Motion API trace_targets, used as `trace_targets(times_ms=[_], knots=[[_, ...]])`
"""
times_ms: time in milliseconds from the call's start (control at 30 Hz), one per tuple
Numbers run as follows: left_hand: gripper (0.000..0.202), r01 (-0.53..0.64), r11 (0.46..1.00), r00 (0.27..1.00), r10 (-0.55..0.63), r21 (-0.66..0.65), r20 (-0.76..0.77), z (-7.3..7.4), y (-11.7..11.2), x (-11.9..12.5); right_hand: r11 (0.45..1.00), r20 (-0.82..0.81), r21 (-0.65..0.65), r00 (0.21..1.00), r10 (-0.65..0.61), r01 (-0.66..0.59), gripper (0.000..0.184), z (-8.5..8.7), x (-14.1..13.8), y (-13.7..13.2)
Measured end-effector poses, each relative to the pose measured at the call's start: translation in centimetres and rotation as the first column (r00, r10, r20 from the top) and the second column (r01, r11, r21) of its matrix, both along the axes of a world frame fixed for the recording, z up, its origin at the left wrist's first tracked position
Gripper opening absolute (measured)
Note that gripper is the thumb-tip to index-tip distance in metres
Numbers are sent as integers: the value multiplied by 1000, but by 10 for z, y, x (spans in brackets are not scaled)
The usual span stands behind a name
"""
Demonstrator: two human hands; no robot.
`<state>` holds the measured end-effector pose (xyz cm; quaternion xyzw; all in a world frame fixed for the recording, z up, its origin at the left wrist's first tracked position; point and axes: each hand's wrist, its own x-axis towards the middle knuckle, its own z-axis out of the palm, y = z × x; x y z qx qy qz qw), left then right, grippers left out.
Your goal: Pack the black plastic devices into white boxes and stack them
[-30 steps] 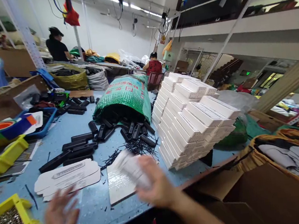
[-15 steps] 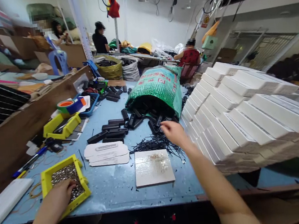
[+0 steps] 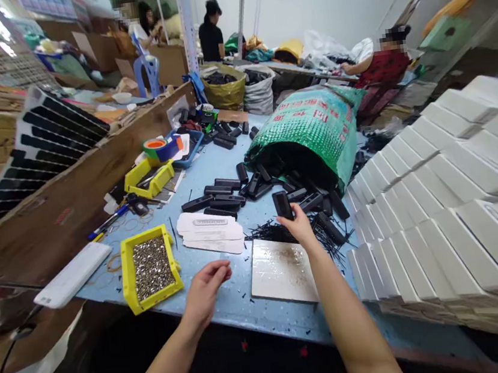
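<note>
My right hand (image 3: pixel 299 225) grips a black plastic case (image 3: pixel 283 205), held upright above a heap of thin black sticks (image 3: pixel 272 231). My left hand (image 3: pixel 205 292) is over the front of the table with thumb and fingertips pinched; what they hold, if anything, is too small to make out. Left of it stands a yellow bin (image 3: pixel 179 283) filled with small shiny metal pieces (image 3: pixel 152 268). A white square board (image 3: pixel 280 270) lies between my hands, near the right forearm. More black cases (image 3: pixel 228 203) spill from a green woven sack (image 3: pixel 309 124).
White boxes (image 3: pixel 442 205) are stacked high on the right. Printed white cards (image 3: pixel 212 233) lie behind my left hand. A smaller yellow tray (image 3: pixel 150 177), tape rolls (image 3: pixel 155 144) and a wooden partition (image 3: pixel 70 178) line the left. Several people work farther back.
My left hand has left the metal pieces in the yellow bin and moved right. My right hand has picked up a black case. The view has turned left.
</note>
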<state>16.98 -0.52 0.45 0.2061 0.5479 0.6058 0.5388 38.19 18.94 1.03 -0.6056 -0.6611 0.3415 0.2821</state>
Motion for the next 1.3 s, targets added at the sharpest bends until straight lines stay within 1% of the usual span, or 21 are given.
trace_targets(times_ms=[33,67,133,200,300,367,433,600,733,800,867,900,933,1000,1033,1067,1100,1133,1200,1233,1300], knots=[[37,26,1000,999,-26,12,47,-2,5,12,996,-200,-77,979,33,-49,45,-2,-2,-22],[35,50,998,996,-52,26,72,-5,9,21,982,-411,-159,911,28,-101,46,-3,-5,-44],[30,93,994,993,-97,53,70,-8,14,33,957,-713,-237,699,-54,-167,46,-1,-13,-84],[26,133,988,990,-136,78,35,-11,16,38,972,-856,-185,509,-86,-148,37,7,-23,-110],[26,144,983,990,-144,110,-4,-12,12,43,996,-969,-85,233,-78,-24,30,23,-37,-124],[29,121,985,992,-123,125,4,-11,8,46,990,-986,-108,116,-118,85,21,30,-44,-124],[33,109,986,993,-113,130,23,-8,6,49,977,-984,-151,67,-162,148,22,32,-48,-123],[35,104,985,993,-110,138,40,-3,6,57,964,-974,-216,39,-224,152,25,26,-52,-126],[36,74,988,997,-70,132,-37,-10,1,67,931,-954,-296,-12,-300,212,25,20,-52,-126],[32,103,987,985,-84,124,-149,-16,-1,66,931,-951,-293,38,-308,215,24,18,-47,-126],[31,222,966,905,-154,131,-397,-19,4,52,953,-962,-184,155,-225,241,22,13,-39,-129],[37,292,950,805,-180,113,-566,-19,11,40,969,-956,-72,259,-135,238,22,9,-33,-131],[49,348,935,654,-188,70,-732,-18,21,24,976,-923,68,386,-17,206,21,4,-27,-132],[67,328,940,283,-189,-90,-940,-14,47,-12,956,-741,294,632,227,1,19,-9,-14,-132],[71,284,940,131,-232,-188,-964,-12,61,-30,941,-645,314,700,306,-122,18,-17,-8,-129],[72,252,927,15,-292,-279,-956,-10,75,-46,942,-598,268,732,326,-201,19,-24,-3,-125],[71,246,903,-57,-349,-352,-935,-8,88,-59,962,-605,184,748,274,-203,19,-32,2,-120],[70,245,884,-97,-385,-397,-918,-6,98,-68,987,-628,86,761,161,-138,21,-39,7,-113],[66,260,868,-124,-404,-423,-906,-2,111,-77,995,-588,-43,803,-101,94,31,-50,16,-100],[62,264,871,-126,-395,-415,-910,2,113,-77,978,-511,-15,839,-187,209,41,-53,20,-96],[45,290,863,-134,-392,-414,-910,15,108,-72,926,-307,210,920,-242,314,56,-51,26,-93]])
